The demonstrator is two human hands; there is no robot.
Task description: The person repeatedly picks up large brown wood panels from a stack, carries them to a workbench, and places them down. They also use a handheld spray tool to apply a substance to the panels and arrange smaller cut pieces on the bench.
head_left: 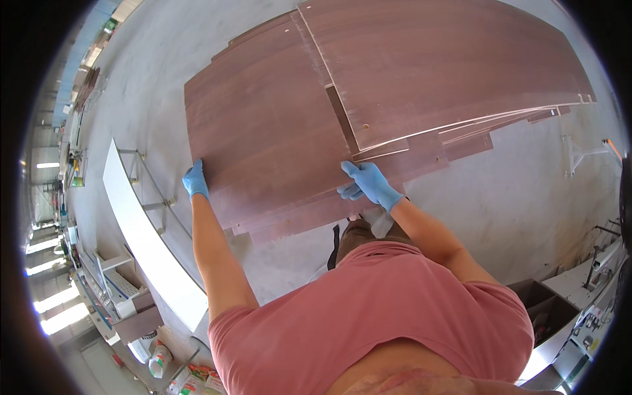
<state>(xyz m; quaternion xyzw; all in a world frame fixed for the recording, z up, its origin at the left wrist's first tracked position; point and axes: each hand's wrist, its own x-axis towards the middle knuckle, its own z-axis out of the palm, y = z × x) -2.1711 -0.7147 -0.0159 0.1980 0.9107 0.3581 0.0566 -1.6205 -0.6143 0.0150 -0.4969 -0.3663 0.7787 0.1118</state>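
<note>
A large brown panel (263, 125) lies flat on top of other brown sheets in front of me. My left hand (195, 181), in a blue glove, is closed on its left edge, the fingertips partly hidden. At the panel's near right corner is my right hand (374, 184), also gloved in blue. Its thumb and fingers stand apart, with part of the panel's surface showing between them. A second big brown panel (447, 59) lies to the right. A narrow dark gap (342, 118) separates the two panels along part of their length.
Smaller brown sheets (469, 146) stick out from under the panels. To the left, a long white board (148, 230) stands beside a metal frame (155, 206). A dark open box (550, 309) is at the lower right. Bags (160, 360) lie at the lower left.
</note>
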